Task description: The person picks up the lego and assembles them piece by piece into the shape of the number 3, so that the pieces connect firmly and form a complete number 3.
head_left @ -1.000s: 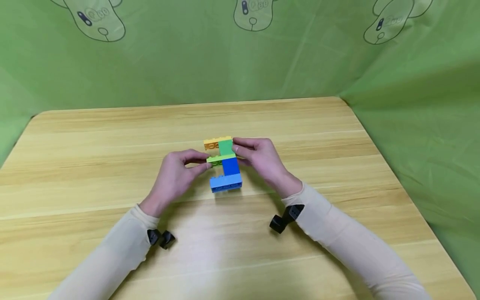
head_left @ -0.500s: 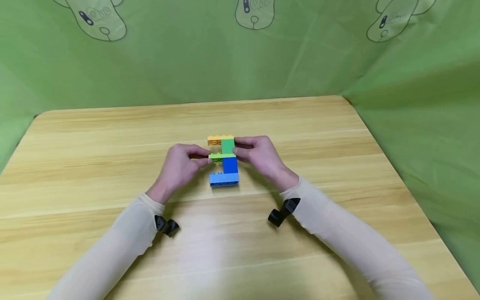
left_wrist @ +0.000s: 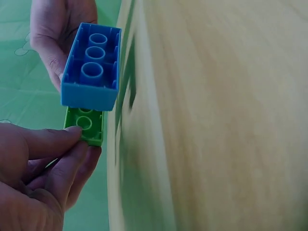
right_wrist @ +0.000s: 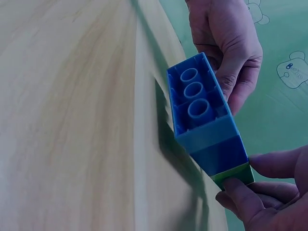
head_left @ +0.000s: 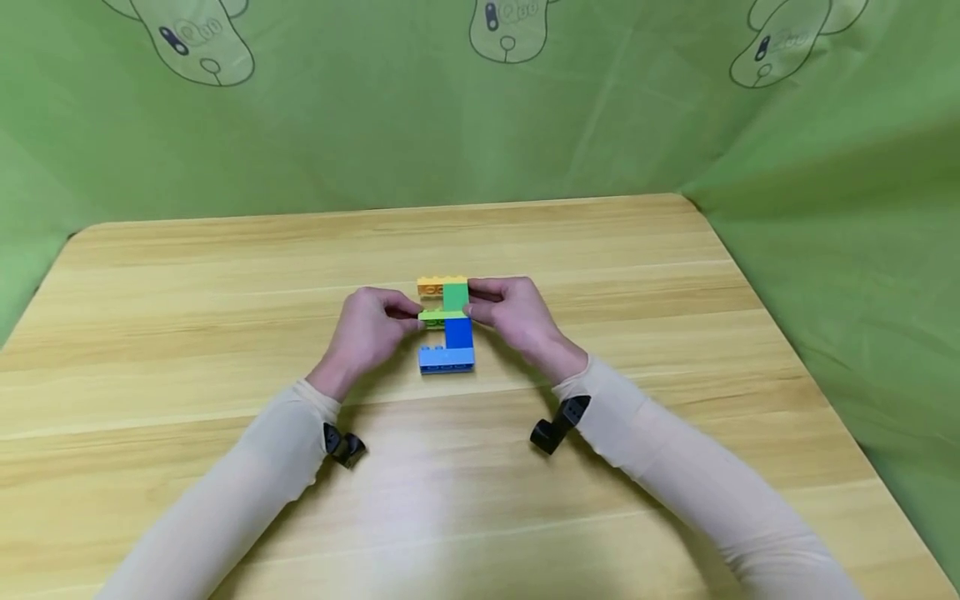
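Observation:
Both hands hold one joined stack of toy building bricks, in the middle of the head view. From far to near it runs yellow-orange brick, green brick, lime brick, dark blue brick and light blue brick. The light blue brick's hollow underside faces the wrist cameras. My left hand pinches the free left end of the lime brick, its thumb on the underside. On the stack's right side, my right hand pinches the lime brick's other end, partly hiding the green brick.
The bricks are over a wood-grain table, on which their shadow falls. A green cloth with cartoon outlines hangs behind and to the sides. Black wrist cameras are strapped over both pale sleeves.
The brick stack has turned slightly, and its near end has shifted left and away. My left hand has moved a little right with it. The right thumb sits slightly nearer the lime brick.

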A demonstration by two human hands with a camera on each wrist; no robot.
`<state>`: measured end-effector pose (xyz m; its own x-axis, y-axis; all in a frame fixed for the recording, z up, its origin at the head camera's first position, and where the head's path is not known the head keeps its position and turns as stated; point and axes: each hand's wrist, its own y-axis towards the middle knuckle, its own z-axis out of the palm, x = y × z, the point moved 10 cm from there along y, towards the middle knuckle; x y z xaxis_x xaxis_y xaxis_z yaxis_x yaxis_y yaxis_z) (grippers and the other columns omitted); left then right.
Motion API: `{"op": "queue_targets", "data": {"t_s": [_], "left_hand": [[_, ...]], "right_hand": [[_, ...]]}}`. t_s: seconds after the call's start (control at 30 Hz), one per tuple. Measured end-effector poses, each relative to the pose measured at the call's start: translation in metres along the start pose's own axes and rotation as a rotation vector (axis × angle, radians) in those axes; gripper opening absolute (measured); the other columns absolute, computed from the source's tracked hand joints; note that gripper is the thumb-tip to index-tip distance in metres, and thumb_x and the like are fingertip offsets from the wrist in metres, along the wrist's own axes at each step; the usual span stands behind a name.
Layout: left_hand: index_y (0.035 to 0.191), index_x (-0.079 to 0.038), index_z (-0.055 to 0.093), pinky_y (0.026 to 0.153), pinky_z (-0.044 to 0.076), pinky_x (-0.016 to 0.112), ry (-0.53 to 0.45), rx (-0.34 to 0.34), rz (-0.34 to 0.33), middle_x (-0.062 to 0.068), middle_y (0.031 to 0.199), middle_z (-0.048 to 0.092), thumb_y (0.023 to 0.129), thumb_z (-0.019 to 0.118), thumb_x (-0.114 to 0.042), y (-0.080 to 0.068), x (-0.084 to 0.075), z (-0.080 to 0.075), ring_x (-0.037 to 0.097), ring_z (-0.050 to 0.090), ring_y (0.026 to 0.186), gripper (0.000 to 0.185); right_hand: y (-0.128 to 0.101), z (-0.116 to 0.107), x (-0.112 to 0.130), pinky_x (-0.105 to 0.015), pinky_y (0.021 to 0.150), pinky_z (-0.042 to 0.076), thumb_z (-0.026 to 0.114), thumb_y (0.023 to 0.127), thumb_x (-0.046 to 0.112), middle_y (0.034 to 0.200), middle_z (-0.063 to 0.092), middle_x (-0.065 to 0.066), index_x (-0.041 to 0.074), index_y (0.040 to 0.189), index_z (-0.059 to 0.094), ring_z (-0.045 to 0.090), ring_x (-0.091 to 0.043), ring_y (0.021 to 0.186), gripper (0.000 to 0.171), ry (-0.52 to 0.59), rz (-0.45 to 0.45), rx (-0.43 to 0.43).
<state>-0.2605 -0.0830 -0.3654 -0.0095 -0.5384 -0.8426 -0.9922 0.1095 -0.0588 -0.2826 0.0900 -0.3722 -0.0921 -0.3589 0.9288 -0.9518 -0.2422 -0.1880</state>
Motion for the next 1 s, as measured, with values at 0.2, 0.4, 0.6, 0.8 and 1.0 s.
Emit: {"op": "queue_targets", "data": {"t_s": [0.2, 0.4, 0.6, 0.8, 1.0], "left_hand": [[0.094, -0.003, 0.075, 0.074, 0.056, 0.032, 0.016, 0.015, 0.005, 0.008, 0.089, 0.071, 0.084, 0.076, 0.001, 0.001, 0.002, 0.004, 0.019, 0.065, 0.083, 0.010], [0.093, -0.002, 0.074, 0.072, 0.054, 0.033, 0.067, 0.035, 0.018, 0.008, 0.086, 0.069, 0.085, 0.075, 0.001, 0.003, 0.000, 0.008, 0.020, 0.062, 0.080, 0.009], [0.093, -0.004, 0.072, 0.073, 0.053, 0.033, 0.082, 0.057, 0.016, 0.007, 0.087, 0.068, 0.085, 0.075, -0.001, 0.005, 0.001, 0.009, 0.021, 0.061, 0.081, 0.009], [0.097, -0.003, 0.070, 0.072, 0.053, 0.032, 0.065, 0.101, 0.010, 0.008, 0.089, 0.067, 0.087, 0.073, 0.000, 0.005, 0.003, 0.012, 0.022, 0.060, 0.082, 0.011], [0.101, -0.003, 0.069, 0.073, 0.054, 0.033, 0.068, 0.139, 0.046, 0.009, 0.091, 0.067, 0.087, 0.071, 0.002, 0.005, 0.002, 0.013, 0.022, 0.061, 0.083, 0.015]], "right_hand": [[0.003, 0.004, -0.006, -0.028, 0.097, 0.048, 0.067, 0.091, 0.001, 0.133, 0.058, -0.017, -0.003, 0.136, 0.053, 0.058, -0.023, 0.120, 0.047, -0.003, 0.021, -0.002], [0.004, 0.005, -0.011, -0.029, 0.096, 0.048, 0.068, 0.090, -0.002, 0.134, 0.058, -0.015, -0.001, 0.136, 0.055, 0.058, -0.023, 0.119, 0.048, 0.001, 0.045, 0.008], [0.003, 0.004, -0.010, -0.030, 0.096, 0.049, 0.068, 0.089, -0.003, 0.133, 0.058, -0.016, -0.002, 0.135, 0.055, 0.058, -0.024, 0.119, 0.048, 0.013, 0.039, 0.017], [0.002, 0.003, -0.010, -0.030, 0.095, 0.049, 0.068, 0.089, -0.004, 0.131, 0.059, -0.015, -0.002, 0.132, 0.057, 0.058, -0.024, 0.118, 0.045, 0.043, 0.023, 0.020], [0.000, 0.002, -0.012, -0.030, 0.095, 0.050, 0.070, 0.087, -0.004, 0.125, 0.061, -0.015, -0.002, 0.127, 0.059, 0.059, -0.025, 0.115, 0.042, 0.069, 0.023, 0.020]]}}
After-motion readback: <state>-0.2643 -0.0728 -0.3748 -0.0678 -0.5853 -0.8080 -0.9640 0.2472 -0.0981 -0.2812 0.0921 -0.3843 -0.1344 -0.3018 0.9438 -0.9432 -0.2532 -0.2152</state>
